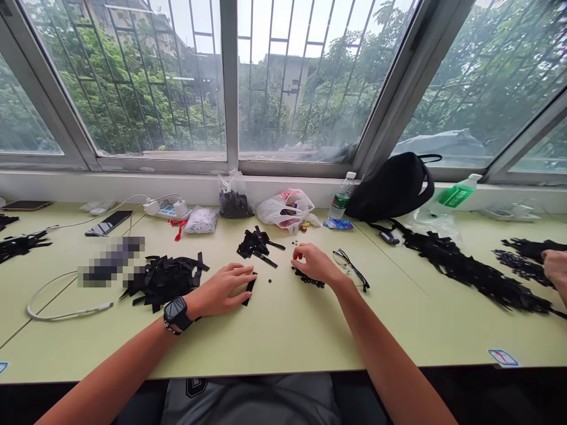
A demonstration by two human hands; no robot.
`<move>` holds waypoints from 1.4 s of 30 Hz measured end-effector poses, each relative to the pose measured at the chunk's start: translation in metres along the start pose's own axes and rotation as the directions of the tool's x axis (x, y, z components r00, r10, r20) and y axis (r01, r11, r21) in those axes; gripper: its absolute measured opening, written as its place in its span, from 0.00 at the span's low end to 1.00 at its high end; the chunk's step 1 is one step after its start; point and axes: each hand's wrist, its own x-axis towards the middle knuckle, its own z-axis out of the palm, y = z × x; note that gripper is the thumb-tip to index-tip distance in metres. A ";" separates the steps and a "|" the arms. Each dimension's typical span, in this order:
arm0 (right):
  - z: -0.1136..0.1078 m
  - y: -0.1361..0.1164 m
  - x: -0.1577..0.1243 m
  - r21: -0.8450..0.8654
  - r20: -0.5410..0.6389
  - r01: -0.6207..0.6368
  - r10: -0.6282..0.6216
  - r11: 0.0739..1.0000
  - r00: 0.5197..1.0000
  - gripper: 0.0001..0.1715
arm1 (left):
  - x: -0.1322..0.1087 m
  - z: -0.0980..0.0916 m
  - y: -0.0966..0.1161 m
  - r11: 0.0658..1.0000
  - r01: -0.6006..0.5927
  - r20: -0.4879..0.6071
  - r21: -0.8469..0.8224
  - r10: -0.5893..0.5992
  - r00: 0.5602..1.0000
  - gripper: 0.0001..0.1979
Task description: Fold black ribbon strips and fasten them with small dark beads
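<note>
My left hand [225,288] lies flat on the table with its fingers spread, their tips at a short black strip [250,290]. A small black round piece [270,281] sits on the table just right of that strip. My right hand [312,262] is curled over a group of small black round pieces [310,280], thumb and index finger bent close together; whether something is between them is too small to tell. Left of my left hand is a big heap of black strips [166,280]. A smaller pile of black strips [257,243] rests beyond and between my hands.
Eyeglasses [352,268] lie right of my right wrist. Along the window stand bags, a bottle [341,198] and a black backpack [390,189]. A white cable [66,316] loops at left. Another person's hand [557,268] is at the far right by black strips [473,271].
</note>
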 end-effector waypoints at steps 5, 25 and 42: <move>0.006 -0.001 0.002 -0.037 0.020 -0.015 0.016 0.999 1.000 0.05 | 0.000 0.000 -0.001 1.000 0.015 -0.021 0.023 -0.015 1.000 0.24; 0.009 0.001 0.001 -0.067 0.032 -0.064 0.066 0.996 0.997 0.07 | 0.000 -0.003 0.005 0.999 0.005 -0.056 0.043 -0.002 0.998 0.25; 0.014 -0.039 -0.001 0.063 -0.090 0.142 -0.136 0.988 0.987 0.07 | -0.003 0.002 -0.002 0.994 0.020 0.014 0.105 -0.022 1.000 0.30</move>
